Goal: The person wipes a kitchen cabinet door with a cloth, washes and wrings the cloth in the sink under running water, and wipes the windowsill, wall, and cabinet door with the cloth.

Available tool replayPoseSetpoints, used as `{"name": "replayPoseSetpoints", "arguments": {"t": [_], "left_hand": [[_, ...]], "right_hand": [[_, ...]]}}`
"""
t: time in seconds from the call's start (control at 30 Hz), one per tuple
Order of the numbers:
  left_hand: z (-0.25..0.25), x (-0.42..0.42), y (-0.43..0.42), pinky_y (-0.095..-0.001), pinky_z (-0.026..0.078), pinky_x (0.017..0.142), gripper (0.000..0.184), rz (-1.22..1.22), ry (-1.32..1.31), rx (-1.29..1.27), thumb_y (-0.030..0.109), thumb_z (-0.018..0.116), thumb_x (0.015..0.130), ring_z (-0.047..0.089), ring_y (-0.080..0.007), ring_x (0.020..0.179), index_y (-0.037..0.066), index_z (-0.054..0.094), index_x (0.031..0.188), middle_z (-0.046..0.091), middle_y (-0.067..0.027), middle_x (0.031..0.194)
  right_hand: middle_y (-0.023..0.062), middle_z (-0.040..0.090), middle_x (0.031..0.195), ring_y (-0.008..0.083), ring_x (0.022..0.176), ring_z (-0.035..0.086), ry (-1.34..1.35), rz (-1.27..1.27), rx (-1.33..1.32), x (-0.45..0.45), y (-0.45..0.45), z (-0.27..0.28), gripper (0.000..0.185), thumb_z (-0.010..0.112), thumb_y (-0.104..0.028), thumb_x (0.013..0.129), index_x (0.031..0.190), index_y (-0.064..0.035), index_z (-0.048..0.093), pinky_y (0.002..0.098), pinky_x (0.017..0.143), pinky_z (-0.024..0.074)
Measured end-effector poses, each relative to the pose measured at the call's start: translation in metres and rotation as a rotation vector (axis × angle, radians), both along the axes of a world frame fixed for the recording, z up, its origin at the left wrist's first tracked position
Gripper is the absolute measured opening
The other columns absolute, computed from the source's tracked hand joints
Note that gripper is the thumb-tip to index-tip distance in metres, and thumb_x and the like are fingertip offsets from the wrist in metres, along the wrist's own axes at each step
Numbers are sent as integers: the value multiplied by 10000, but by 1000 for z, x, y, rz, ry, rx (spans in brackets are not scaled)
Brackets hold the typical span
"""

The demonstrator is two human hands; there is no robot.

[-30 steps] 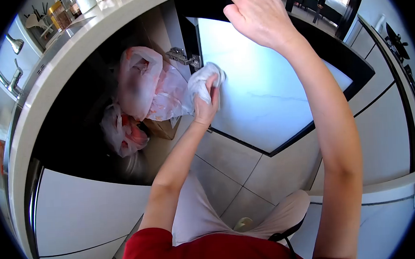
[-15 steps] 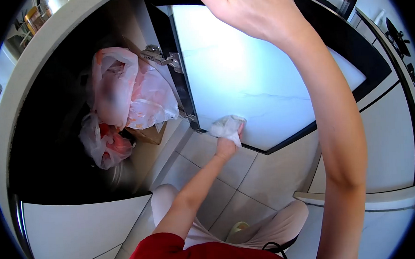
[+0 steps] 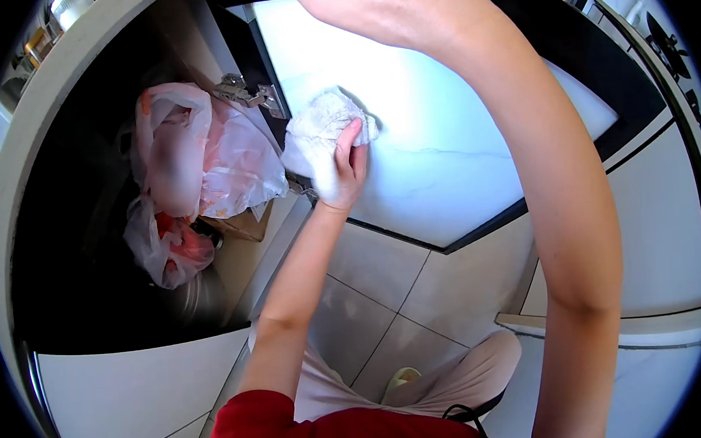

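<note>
Two bare hands are in the frame, both at one cabinet door, a white marble-patterned panel in a black border (image 3: 436, 191) that fills the upper centre and upper right. The left hand (image 3: 349, 167), just left of centre, holds one crumpled white terry cloth (image 3: 325, 121) against the panel's left part. Its grip is narrow, with the thumb lying along the cloth and the other fingers mostly hidden by it. The right hand (image 3: 359, 8) is at the top centre, cut off by the edge of the frame; its fingers are out of view, so how far they are spread or what they grip cannot be told.

Two metal hinges show at the door's left edge: an upper one (image 3: 249, 94) in full, and a lower one partly hidden behind the cloth and hand.

In the dark cabinet at the left are at least two translucent pinkish-white plastic bags, a large one (image 3: 233, 166) and a smaller knotted one (image 3: 170, 248) below it. One brown cardboard box (image 3: 246, 225) sits partly behind the large bag.
</note>
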State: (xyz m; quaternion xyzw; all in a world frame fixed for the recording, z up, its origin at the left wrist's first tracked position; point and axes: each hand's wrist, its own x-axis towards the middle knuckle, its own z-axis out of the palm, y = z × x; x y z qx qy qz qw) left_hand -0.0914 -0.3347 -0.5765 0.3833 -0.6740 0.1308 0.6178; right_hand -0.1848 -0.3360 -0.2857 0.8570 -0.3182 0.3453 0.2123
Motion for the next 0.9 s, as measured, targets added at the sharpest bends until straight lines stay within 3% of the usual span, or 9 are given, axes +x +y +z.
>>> {"name": "replayPoseSetpoints", "arguments": {"t": [0.07, 0.17, 0.2, 0.37, 0.5, 0.57, 0.67, 0.77, 0.9], "left_hand": [[-5, -8, 7, -380, 412, 928, 394, 1, 56, 33, -46, 554, 819, 551, -308, 1015, -1, 465, 1199, 562, -152, 1103], [-89, -26, 11, -416, 384, 952, 389, -146, 177, 285, -38, 565, 806, 499, -326, 1101, 50, 494, 1178, 564, -165, 1090], [-78, -32, 31, -421, 422, 877, 404, -8, 44, 280, -15, 579, 784, 562, -341, 975, 120, 551, 1163, 602, -140, 1039], [-192, -50, 65, -378, 426, 832, 316, -26, 199, 741, -8, 610, 772, 542, -323, 945, 118, 564, 1058, 575, -134, 1034], [-165, -51, 69, -348, 444, 772, 306, -134, 459, 1062, 6, 620, 786, 564, -279, 857, 89, 548, 1072, 575, -130, 1008], [-129, -51, 60, -285, 446, 723, 305, -65, 429, 562, 25, 639, 803, 557, -188, 797, 69, 516, 1078, 566, -82, 971], [-47, -52, 48, -245, 446, 708, 286, -185, 879, 503, 28, 635, 829, 538, -124, 804, 63, 477, 1064, 550, -44, 920], [-42, -55, 47, -222, 440, 712, 314, -380, 1190, 539, 34, 656, 825, 510, -79, 825, 78, 444, 1053, 528, -6, 921], [-58, -56, 44, -214, 408, 723, 322, -362, 1222, 580, 134, 665, 845, 498, -77, 844, 100, 434, 1067, 533, -1, 949]], "right_hand": [[219, 621, 726, 346, 712, 615, -8, 13, 27, -2, 4, 1, 355, 418, -247, 808, 806, 71, 575, 438, 701, 480], [217, 619, 723, 350, 711, 613, -37, 20, -26, 0, -3, -4, 356, 416, -244, 808, 807, 75, 573, 441, 697, 476], [217, 618, 722, 350, 710, 612, -45, 19, -63, 2, -5, -4, 356, 416, -244, 807, 808, 76, 572, 442, 696, 476], [215, 613, 714, 352, 701, 607, -31, 23, 16, 3, -5, -4, 352, 424, -245, 804, 815, 75, 569, 442, 692, 473], [213, 612, 704, 354, 690, 607, -21, 25, -48, -3, 13, -1, 348, 427, -245, 804, 820, 73, 569, 443, 688, 474], [212, 611, 698, 356, 685, 607, -12, -29, 2, 0, 10, 4, 349, 428, -246, 803, 824, 74, 569, 446, 686, 472], [212, 609, 695, 360, 684, 606, -4, -112, 68, 6, 29, 6, 351, 431, -245, 801, 828, 76, 569, 450, 690, 469], [214, 608, 690, 366, 684, 604, -36, -53, -36, -1, 22, -3, 351, 431, -243, 799, 830, 78, 570, 452, 699, 464], [223, 609, 708, 372, 702, 600, 4, 1, 17, -4, 8, 1, 347, 434, -242, 794, 832, 77, 568, 454, 706, 456]]}}
